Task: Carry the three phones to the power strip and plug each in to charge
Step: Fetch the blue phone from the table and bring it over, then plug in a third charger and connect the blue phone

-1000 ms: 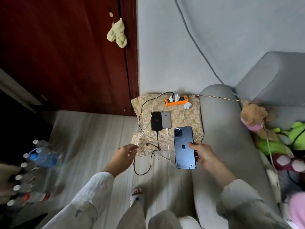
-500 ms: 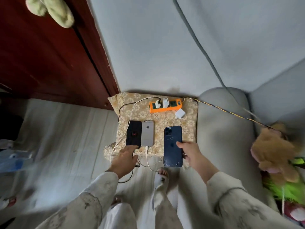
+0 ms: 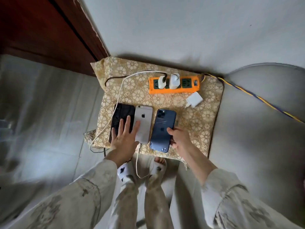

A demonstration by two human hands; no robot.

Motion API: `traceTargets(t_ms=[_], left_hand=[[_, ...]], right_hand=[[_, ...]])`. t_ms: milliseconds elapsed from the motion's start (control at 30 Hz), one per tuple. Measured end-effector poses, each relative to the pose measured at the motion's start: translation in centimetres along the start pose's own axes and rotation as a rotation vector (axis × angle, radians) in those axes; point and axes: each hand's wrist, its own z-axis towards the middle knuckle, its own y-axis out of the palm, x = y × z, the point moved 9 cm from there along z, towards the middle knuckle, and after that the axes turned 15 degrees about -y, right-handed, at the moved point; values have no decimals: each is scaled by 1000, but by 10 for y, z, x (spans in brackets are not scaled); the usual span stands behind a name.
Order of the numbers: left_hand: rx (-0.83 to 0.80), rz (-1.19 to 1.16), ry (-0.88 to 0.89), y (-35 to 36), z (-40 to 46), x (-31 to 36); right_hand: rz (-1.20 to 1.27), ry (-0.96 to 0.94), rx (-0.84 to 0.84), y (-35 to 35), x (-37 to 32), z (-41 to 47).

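Note:
An orange power strip lies at the back of a floral cushion, with two white chargers plugged into it. A black phone and a silver phone lie side by side on the cushion, each with a cable at its lower end. My left hand rests flat, fingers spread, across their lower parts. My right hand grips the right edge of a blue phone, which lies face down beside the silver one. No cable is seen at the blue phone.
A loose white charger lies on the cushion below the strip's right end. A yellow-and-blue cord runs off right over the grey sofa arm. A dark red door stands at left. My feet are just below the cushion.
I have stepped closer to the cushion. My right hand has brought the blue phone down next to the silver one, and my left hand has moved onto the black and silver phones.

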Motion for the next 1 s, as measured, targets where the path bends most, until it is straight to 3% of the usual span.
traceTargets(t_ms=[167, 333, 567, 667, 767, 833, 1000], left_hand=[[89, 37, -16, 5, 14, 2], [70, 57, -65, 7, 15, 3], [53, 75, -88, 8, 13, 5], [44, 78, -98, 6, 14, 6], [39, 115, -108, 3, 15, 9], [31, 124, -110, 3, 16, 11], [44, 116, -125, 5, 16, 10]], right_hand=[[-115, -104, 0, 3, -5, 14], [-624, -374, -67, 8, -27, 10], [-950, -572, -213, 14, -55, 9], [-921, -662, -100, -3, -82, 14], [-795, -614, 213, -42, -113, 32], [-704, -525, 333, -61, -121, 47], [-734, -327, 296, -57, -107, 75]])
